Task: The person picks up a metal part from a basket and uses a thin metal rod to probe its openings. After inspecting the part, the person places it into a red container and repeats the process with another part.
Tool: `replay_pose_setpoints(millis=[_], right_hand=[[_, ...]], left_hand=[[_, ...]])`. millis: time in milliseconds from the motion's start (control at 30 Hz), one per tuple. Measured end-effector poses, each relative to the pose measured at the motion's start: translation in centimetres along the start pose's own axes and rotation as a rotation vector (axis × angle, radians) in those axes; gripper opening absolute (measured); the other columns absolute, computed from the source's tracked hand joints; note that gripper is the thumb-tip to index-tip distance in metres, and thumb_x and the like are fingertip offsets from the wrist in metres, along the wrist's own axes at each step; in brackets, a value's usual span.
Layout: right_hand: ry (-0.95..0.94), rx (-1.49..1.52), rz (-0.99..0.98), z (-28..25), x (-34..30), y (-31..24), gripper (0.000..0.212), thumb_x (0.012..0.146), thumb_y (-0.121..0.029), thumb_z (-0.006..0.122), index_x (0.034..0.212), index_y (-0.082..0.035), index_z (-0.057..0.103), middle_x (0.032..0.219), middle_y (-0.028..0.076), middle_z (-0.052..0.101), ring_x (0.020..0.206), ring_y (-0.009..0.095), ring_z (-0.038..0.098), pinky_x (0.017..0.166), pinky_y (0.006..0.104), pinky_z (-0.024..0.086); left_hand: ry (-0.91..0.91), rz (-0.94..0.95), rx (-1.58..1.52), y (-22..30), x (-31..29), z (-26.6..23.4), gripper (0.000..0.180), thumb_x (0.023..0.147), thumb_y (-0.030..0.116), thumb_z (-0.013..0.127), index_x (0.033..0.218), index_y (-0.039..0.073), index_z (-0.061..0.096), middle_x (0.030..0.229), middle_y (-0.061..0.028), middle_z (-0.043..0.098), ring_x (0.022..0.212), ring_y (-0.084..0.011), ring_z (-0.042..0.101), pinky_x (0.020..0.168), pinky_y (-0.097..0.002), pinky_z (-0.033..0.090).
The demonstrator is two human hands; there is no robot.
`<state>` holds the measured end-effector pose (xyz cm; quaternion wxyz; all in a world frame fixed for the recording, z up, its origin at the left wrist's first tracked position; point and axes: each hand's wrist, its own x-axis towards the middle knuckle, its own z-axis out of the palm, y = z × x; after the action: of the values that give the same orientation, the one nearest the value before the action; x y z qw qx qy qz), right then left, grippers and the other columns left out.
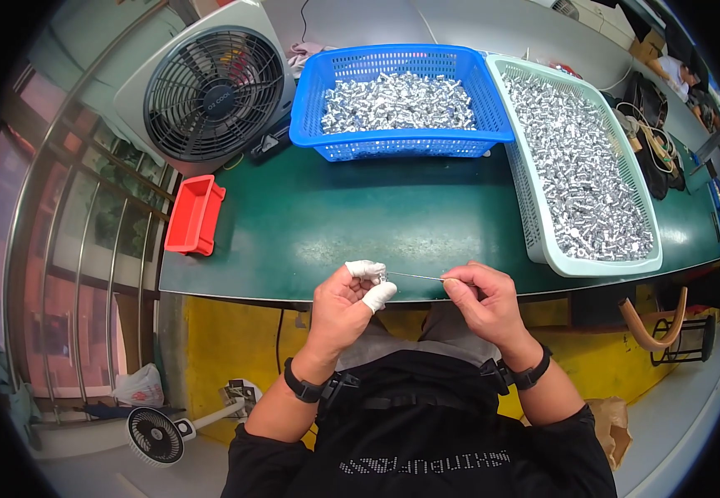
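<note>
My left hand [346,302], with white covers on the thumb and index fingertip, pinches a small silvery metal part [382,277] just above the table's front edge. My right hand [486,300] is closed on the end of a thin metal rod [416,275]. The rod runs level to the left, and its far tip meets the small part; whether it goes inside cannot be made out. Beyond my hands, a blue basket [401,146] and a pale green basket [534,224] are both filled with similar silvery metal parts.
A red bin [191,217] stands at the green table's [327,207] left end, near a large box fan [215,95]. Metal railings [86,274] run along the left. A small white fan [155,436] is at lower left. At far right are a stool [684,336] and another person [677,73].
</note>
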<state>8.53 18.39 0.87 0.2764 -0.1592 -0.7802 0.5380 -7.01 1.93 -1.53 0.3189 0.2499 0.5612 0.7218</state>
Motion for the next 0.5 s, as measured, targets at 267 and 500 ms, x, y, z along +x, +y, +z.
replay_pose_setpoints(millis=[267, 500], right_hand=[[-0.021, 0.039, 0.042, -0.2, -0.37, 0.34, 0.007, 0.087, -0.002, 0.066, 0.091, 0.001, 0.069, 0.067, 0.001, 0.052, 0.056, 0.005, 0.042, 0.051, 0.0232, 0.035], [-0.027, 0.052, 0.054, -0.01, -0.29, 0.39, 0.007, 0.089, -0.003, 0.065, 0.093, 0.001, 0.069, 0.07, -0.002, 0.052, 0.059, 0.004, 0.04, 0.052, 0.0214, 0.031]], left_hand=[[0.019, -0.029, 0.022, 0.3, -0.07, 0.14, 0.024, 0.084, -0.006, 0.069, 0.107, -0.001, 0.062, 0.092, -0.004, 0.063, 0.078, -0.0097, 0.06, 0.064, -0.0236, 0.053], [0.021, -0.036, 0.029, 0.57, -0.02, 0.23, 0.023, 0.085, -0.004, 0.069, 0.107, -0.002, 0.062, 0.092, -0.0047, 0.064, 0.075, -0.01, 0.061, 0.063, -0.0234, 0.052]])
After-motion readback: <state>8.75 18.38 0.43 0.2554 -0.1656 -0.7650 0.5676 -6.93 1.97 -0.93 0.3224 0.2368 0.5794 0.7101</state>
